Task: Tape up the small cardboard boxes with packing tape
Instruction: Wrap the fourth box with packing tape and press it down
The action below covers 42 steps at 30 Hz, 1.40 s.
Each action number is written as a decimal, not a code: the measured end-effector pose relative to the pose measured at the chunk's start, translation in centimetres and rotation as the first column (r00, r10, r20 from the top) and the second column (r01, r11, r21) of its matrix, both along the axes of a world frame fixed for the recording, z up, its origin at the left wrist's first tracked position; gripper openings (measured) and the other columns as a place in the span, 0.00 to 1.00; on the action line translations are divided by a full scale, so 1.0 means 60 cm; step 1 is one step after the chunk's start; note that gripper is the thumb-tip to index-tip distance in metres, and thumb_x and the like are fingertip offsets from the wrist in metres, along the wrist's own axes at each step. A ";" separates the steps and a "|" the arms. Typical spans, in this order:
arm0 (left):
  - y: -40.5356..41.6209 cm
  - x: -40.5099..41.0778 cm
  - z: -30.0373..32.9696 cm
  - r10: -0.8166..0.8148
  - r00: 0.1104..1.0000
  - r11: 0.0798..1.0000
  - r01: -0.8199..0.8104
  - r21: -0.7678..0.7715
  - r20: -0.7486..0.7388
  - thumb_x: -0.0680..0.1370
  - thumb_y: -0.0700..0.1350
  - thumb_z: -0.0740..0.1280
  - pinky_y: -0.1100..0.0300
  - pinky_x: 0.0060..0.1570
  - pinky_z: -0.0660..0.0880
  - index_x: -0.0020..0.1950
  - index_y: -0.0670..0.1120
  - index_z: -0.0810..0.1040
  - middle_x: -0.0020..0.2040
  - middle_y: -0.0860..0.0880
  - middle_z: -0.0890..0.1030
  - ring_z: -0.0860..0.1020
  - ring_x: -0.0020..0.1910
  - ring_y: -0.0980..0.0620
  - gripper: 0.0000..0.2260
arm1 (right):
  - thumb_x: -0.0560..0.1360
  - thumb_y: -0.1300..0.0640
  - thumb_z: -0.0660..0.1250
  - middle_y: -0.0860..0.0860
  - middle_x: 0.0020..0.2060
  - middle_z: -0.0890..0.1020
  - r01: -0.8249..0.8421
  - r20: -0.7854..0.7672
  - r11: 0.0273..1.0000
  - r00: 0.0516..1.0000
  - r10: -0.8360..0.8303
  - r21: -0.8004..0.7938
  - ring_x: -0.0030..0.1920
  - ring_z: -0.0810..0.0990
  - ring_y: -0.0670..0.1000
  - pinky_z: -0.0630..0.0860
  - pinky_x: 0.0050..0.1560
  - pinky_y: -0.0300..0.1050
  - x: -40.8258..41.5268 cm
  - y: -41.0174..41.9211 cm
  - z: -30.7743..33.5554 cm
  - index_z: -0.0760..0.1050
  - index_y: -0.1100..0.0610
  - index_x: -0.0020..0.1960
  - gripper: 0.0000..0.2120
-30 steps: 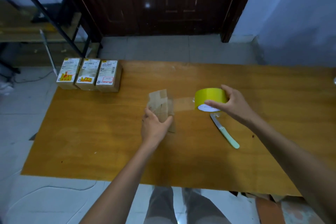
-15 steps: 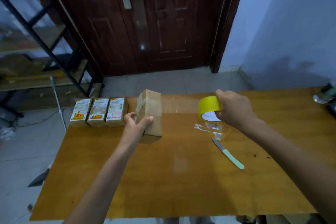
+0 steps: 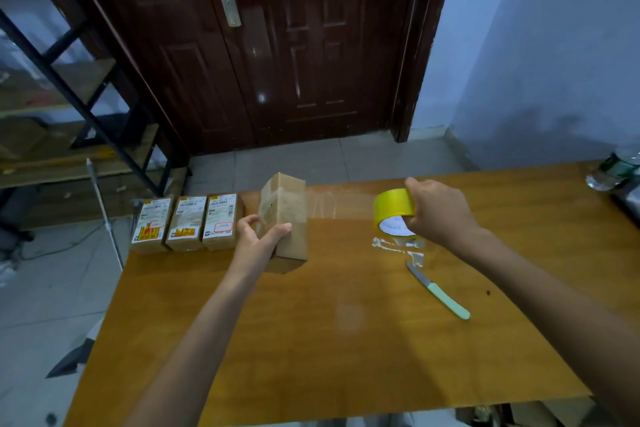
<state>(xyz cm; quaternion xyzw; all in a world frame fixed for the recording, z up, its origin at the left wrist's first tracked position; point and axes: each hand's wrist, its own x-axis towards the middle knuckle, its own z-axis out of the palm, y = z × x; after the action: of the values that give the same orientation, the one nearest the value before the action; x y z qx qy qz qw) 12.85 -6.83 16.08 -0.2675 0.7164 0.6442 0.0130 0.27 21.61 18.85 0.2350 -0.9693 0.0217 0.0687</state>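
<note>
My left hand [image 3: 258,239] grips a small brown cardboard box [image 3: 289,218] and holds it upright just above the wooden table [image 3: 311,340]. My right hand [image 3: 440,210] holds a yellow roll of packing tape [image 3: 393,213] to the right of the box. A clear strip of tape [image 3: 337,206] stretches taut from the roll to the box's face. Three labelled small boxes [image 3: 188,222] stand side by side at the table's far left corner.
A knife with a pale green handle [image 3: 440,289] lies on the table below the roll, next to scraps of used tape [image 3: 398,244]. A plastic bottle [image 3: 613,168] lies at the far right edge. Behind the table are a dark door [image 3: 294,45] and a metal shelf rack [image 3: 69,97].
The box has been lifted off the table and turned upright. The roll has pulled away to the right, drawing out a longer strip of tape. My head has tilted up.
</note>
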 end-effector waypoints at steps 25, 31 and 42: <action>0.099 0.021 -0.290 0.071 0.867 0.656 0.333 -0.677 0.494 0.72 0.65 0.68 0.50 0.60 0.72 0.76 0.40 0.52 0.67 0.38 0.67 0.69 0.65 0.38 0.45 | 0.72 0.55 0.70 0.56 0.59 0.76 -0.038 0.419 0.979 0.906 -0.051 0.201 0.60 0.72 0.58 0.69 0.42 0.47 0.025 0.071 -0.241 0.63 0.58 0.69 0.29; 0.083 0.030 -0.301 0.067 0.874 0.718 0.292 -0.632 0.481 0.66 0.71 0.69 0.47 0.59 0.74 0.77 0.36 0.49 0.75 0.34 0.55 0.64 0.70 0.36 0.56 | 0.70 0.59 0.70 0.56 0.60 0.75 -0.048 0.472 0.994 0.882 -0.006 0.103 0.59 0.70 0.58 0.69 0.41 0.48 0.010 0.087 -0.295 0.66 0.60 0.60 0.22; 0.077 -0.075 -0.318 -0.380 0.848 0.190 0.461 -0.867 0.368 0.80 0.55 0.49 0.45 0.72 0.57 0.69 0.45 0.71 0.68 0.43 0.72 0.66 0.70 0.42 0.24 | 0.67 0.57 0.73 0.56 0.56 0.78 -0.081 0.466 0.994 0.884 0.041 0.066 0.56 0.71 0.58 0.73 0.48 0.51 0.001 0.093 -0.303 0.68 0.59 0.58 0.23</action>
<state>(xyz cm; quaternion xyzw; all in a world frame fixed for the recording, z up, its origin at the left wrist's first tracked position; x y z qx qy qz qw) 8.34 -2.23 -3.01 -0.0405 0.9950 0.0714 0.0574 0.32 27.17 0.68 0.2561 -0.9498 0.0386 -0.1756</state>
